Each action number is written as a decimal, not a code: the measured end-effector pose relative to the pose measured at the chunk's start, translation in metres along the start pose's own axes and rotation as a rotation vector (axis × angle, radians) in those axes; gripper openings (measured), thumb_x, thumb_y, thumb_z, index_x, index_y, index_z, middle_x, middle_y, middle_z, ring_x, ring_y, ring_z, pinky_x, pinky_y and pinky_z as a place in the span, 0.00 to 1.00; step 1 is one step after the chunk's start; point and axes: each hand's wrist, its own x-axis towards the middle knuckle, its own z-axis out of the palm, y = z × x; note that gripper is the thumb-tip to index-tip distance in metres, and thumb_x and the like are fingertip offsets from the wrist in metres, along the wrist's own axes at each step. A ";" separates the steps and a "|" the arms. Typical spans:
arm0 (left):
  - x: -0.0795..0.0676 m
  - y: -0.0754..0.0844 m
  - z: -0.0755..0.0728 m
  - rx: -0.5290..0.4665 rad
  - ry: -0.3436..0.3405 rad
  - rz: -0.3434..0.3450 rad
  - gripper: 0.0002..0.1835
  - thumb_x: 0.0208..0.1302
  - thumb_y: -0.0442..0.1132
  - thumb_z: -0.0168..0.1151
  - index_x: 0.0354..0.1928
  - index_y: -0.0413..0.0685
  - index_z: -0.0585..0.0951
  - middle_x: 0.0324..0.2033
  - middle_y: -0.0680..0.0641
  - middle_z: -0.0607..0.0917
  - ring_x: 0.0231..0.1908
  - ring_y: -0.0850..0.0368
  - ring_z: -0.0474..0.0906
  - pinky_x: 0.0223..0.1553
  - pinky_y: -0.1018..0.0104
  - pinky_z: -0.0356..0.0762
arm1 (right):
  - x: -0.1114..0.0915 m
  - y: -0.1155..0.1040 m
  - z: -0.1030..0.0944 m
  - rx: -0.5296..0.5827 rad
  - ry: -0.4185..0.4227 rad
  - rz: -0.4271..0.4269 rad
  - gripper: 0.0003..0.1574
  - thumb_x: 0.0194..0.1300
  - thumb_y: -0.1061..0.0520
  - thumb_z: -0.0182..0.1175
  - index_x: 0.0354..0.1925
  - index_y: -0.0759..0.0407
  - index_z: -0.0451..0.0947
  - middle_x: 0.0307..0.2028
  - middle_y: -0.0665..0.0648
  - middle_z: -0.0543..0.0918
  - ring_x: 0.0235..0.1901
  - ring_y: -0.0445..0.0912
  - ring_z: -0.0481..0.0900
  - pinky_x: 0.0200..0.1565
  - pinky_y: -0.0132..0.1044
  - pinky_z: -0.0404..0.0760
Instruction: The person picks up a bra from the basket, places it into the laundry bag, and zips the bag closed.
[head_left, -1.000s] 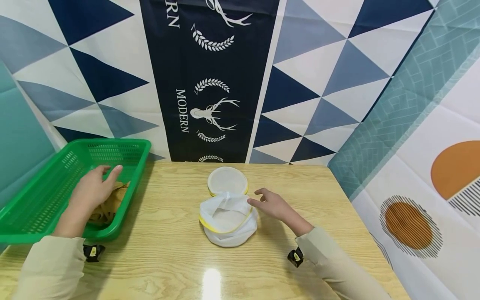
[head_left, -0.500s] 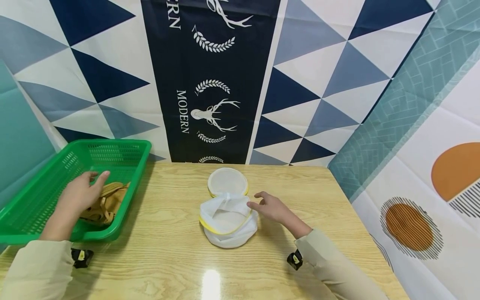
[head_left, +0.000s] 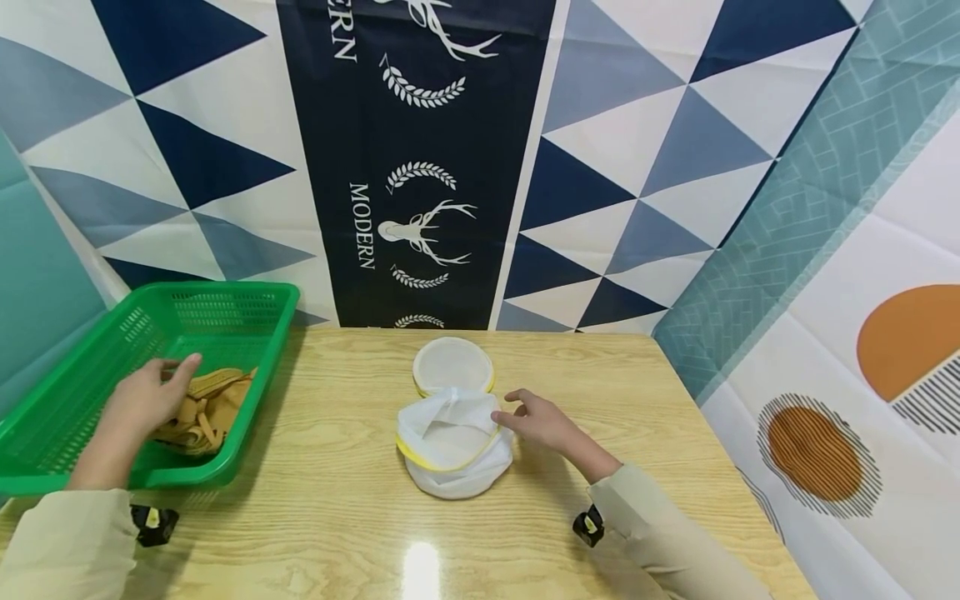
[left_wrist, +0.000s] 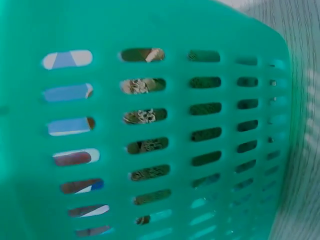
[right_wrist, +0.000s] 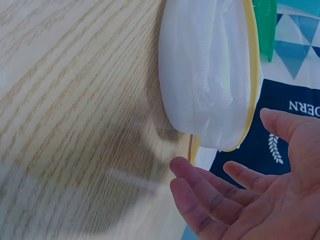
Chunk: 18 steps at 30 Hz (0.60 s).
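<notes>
A white mesh bag (head_left: 465, 482) with a yellow zipper edge stands on the table, its mouth uncovered. Its round mesh lid (head_left: 453, 365) lies folded back behind it. My right hand (head_left: 542, 419) hovers at the bag's right side; in the right wrist view its loosely bent fingers (right_wrist: 210, 205) hold nothing and appear just apart from the mesh. On the left, a crumpled brown cloth item with straps (head_left: 213, 408) lies in a green plastic basket (head_left: 281, 333). Over this item's left part is my left hand (head_left: 142, 406), fingers relaxed, with no grip visible. The left wrist view shows mostly the basket's slotted wall (left_wrist: 175, 30).
The light wood table (head_left: 337, 533) carries the basket at its left edge and the mesh bag near the middle. A patterned cloth wall (head_left: 420, 125) rises behind the table, and another patterned sheet (head_left: 832, 350) borders its right side.
My left hand has moved left and somewhat toward me inside the basket, uncovering more of the brown item. The right hand and the mesh bag have stayed nearly still.
</notes>
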 end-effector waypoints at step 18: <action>0.001 -0.028 -0.004 -0.002 0.002 -0.049 0.48 0.62 0.65 0.24 0.60 0.21 0.48 0.51 0.19 0.60 0.44 0.24 0.61 0.33 0.44 0.66 | 0.003 -0.002 0.009 0.022 -0.036 0.012 0.36 0.56 0.37 0.54 0.57 0.56 0.65 0.45 0.60 0.77 0.37 0.45 0.77 0.39 0.40 0.75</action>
